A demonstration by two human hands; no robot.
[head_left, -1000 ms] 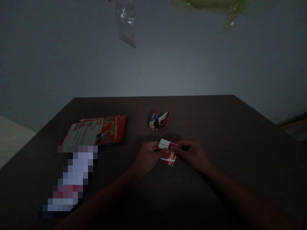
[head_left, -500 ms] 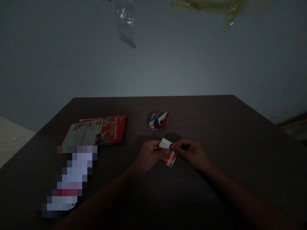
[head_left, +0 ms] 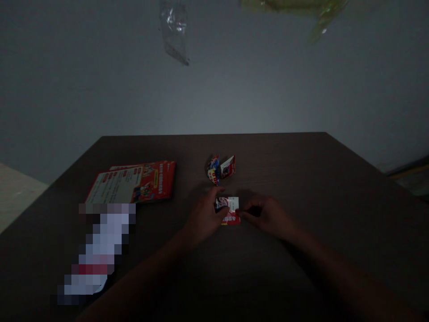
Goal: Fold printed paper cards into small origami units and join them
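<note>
A small folded piece of printed red-and-white paper (head_left: 233, 219) lies between my hands over the table. My left hand (head_left: 204, 220) grips its left side, the thumb across the front. At the paper's right edge, my right hand (head_left: 270, 215) pinches with thumb and index finger. Just beyond them stand two folded printed paper pieces, a blue, red and yellow one (head_left: 213, 172) and a red-and-white one (head_left: 228, 168). My left fingers hide part of the paper's left side.
A stack of red-and-white printed sheets (head_left: 156, 181) lies on the left of the dark wooden table (head_left: 275, 156). Nearer me is a long pale object (head_left: 105, 246), blurred into blocks. A clear plastic bag (head_left: 176, 33) hangs on the wall (head_left: 254, 80) behind.
The paper has turned from a slant to nearly square-on, and a dark printed part now shows at its upper left. My left fingers have spread a little upward; my right hand has shifted slightly.
</note>
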